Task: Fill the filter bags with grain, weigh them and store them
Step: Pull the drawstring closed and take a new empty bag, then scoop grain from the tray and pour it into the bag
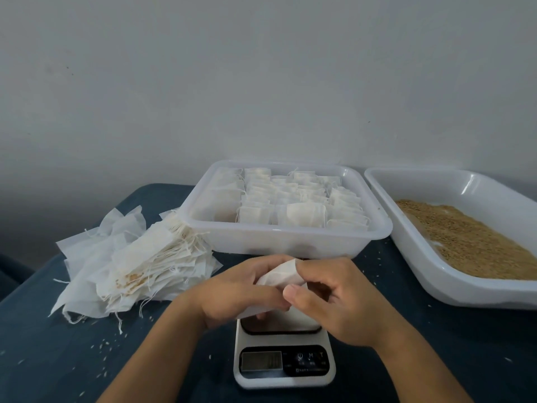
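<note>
- Left hand (232, 289) and right hand (334, 298) both pinch one filter bag (280, 276), held above the scale (283, 365), probably to work its mouth before weighing.
- Filled bags sit in rows in the storage tray (279, 239) at 12 o'clock, within reach.
- Grain tray (436, 266) lies at 2 o'clock; empty bags (136, 263) are heaped on the tabletop (58, 359) at 10 o'clock.

One head-worn view looks forward and down, close over the table (58, 344), probably seated.
</note>
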{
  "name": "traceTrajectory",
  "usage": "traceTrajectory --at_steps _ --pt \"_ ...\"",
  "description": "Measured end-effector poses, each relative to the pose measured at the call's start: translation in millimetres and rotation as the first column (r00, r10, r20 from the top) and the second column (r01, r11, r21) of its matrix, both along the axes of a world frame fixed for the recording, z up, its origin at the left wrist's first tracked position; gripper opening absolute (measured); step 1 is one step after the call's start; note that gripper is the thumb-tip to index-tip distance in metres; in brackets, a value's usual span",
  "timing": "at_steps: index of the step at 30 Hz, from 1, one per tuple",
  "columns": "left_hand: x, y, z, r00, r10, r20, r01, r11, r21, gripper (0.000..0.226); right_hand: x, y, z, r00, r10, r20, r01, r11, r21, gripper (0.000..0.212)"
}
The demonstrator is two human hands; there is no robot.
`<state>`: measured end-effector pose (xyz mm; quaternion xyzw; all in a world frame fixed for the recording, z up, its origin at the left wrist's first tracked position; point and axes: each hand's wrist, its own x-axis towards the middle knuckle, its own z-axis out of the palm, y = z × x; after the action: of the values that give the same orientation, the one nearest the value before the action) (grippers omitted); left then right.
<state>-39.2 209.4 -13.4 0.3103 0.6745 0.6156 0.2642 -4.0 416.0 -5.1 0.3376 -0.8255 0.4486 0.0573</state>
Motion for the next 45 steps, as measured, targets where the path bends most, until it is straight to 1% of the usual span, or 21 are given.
traceTrajectory --at_steps 4,8,12,14,17,19,21,24,26,28,29,30,32,33,35,37,38,40,43,44,45 --pt "0.5 -0.2 12.4 0.995 -0.097 -0.001 0.097 0.994 -0.043 0.031 2.2 3.9 2.6 0.999 -0.017 -0.051 0.020 0.997 0.069 0.029" --pt "-6.8 7.5 22.7 0.999 -0.038 -0.032 0.032 0.983 -0.180 0.044 4.8 7.5 8.9 0.986 -0.080 -0.143 0.092 0.992 0.083 0.035" --pt "-9.2 28.0 30.7 0.987 -0.110 -0.120 0.074 0.960 -0.272 0.029 4.6 15.1 11.9 0.970 -0.129 -0.208 0.142 0.989 0.051 0.043" --pt "-7.4 34.5 26.9 0.979 -0.120 -0.163 0.075 0.963 -0.260 0.022 4.3 17.6 11.1 0.962 -0.150 -0.226 0.167 0.984 0.057 0.043" --pt "-5.7 35.8 12.7 0.975 -0.048 -0.216 -0.002 0.974 -0.224 0.019 3.8 19.2 10.1 0.964 -0.136 -0.228 0.150 0.988 0.045 0.028" --pt "-4.4 33.5 5.9 0.968 0.020 -0.249 -0.071 0.977 -0.199 0.021 4.0 17.8 11.0 0.948 -0.155 -0.279 0.159 0.987 -0.012 0.024" --pt "-2.8 30.3 4.9 0.958 0.054 -0.281 -0.096 0.986 -0.139 0.023 3.5 16.2 13.9 0.892 -0.248 -0.379 0.214 0.968 -0.129 0.028" --pt "-2.3 25.6 3.2 0.920 0.194 -0.340 -0.231 0.970 -0.072 0.024 2.2 19.9 22.1 0.772 -0.486 -0.410 0.358 0.865 -0.351 0.028" --pt "-3.2 24.0 1.2 0.889 0.264 -0.373 -0.298 0.954 -0.034 0.028 -2.4 35.6 29.2 0.661 -0.680 -0.318 0.513 0.718 -0.470 0.021" --pt "-5.1 24.0 -2.0 0.860 0.297 -0.416 -0.335 0.942 -0.020 0.028 -12.0 65.2 37.0 0.539 -0.826 -0.163 0.682 0.542 -0.491 0.017" --pt "-6.6 24.0 -4.1 0.845 0.310 -0.436 -0.352 0.936 -0.017 0.027 -18.9 84.4 40.9 0.482 -0.869 -0.111 0.761 0.478 -0.438 0.019" --pt "-8.4 24.0 -6.5 0.834 0.323 -0.448 -0.366 0.930 -0.012 0.026 -26.3 105.7 44.1 0.433 -0.897 -0.091 0.834 0.437 -0.338 0.021" --pt "-10.6 24.5 -10.7 0.824 0.336 -0.456 -0.380 0.925 -0.007 0.025 -39.6 147.9 46.8 0.362 -0.928 -0.085 0.931 0.365 -0.017 0.026" --pt "-11.2 25.3 -11.9 0.821 0.338 -0.461 -0.384 0.923 -0.007 0.025 -44.3 167.2 45.8 0.346 -0.935 -0.084 0.929 0.329 0.169 0.032" --pt "-11.4 27.1 -13.6 0.816 0.341 -0.467 -0.396 0.918 -0.023 0.024 -47.8 197.8 40.0 0.331 -0.941 -0.074 0.833 0.255 0.491 0.047" --pt "-11.1 28.7 -15.2 0.818 0.348 -0.458 -0.409 0.912 -0.037 0.025 -47.1 213.4 34.9 0.350 -0.935 -0.057 0.680 0.212 0.702 0.055" --pt "-10.9 29.6 -16.4 0.817 0.349 -0.459 -0.412 0.910 -0.043 0.027 -46.3 216.2 33.4 0.365 -0.930 -0.049 0.609 0.198 0.768 0.053" --pt "-10.6 31.1 -17.8 0.804 0.348 -0.483 -0.417 0.908 -0.040 0.027 -47.6 215.9 33.6 0.394 -0.918 -0.051 0.530 0.181 0.829 0.045" --pt "-10.1 31.9 -18.4 0.795 0.346 -0.498 -0.402 0.916 -0.005 0.024 -52.6 208.1 34.9 0.418 -0.907 -0.053 0.486 0.173 0.857 0.032" --pt "-10.2 31.7 -18.4 0.797 0.346 -0.495 -0.400 0.917 -0.004 0.025 -53.9 204.6 35.4 0.419 -0.906 -0.052 0.480 0.172 0.860 0.031" --pt "-10.2 31.3 -18.2 0.798 0.346 -0.494 -0.403 0.915 -0.009 0.028 -55.0 200.3 35.8 0.416 -0.908 -0.050 0.492 0.179 0.852 0.037"
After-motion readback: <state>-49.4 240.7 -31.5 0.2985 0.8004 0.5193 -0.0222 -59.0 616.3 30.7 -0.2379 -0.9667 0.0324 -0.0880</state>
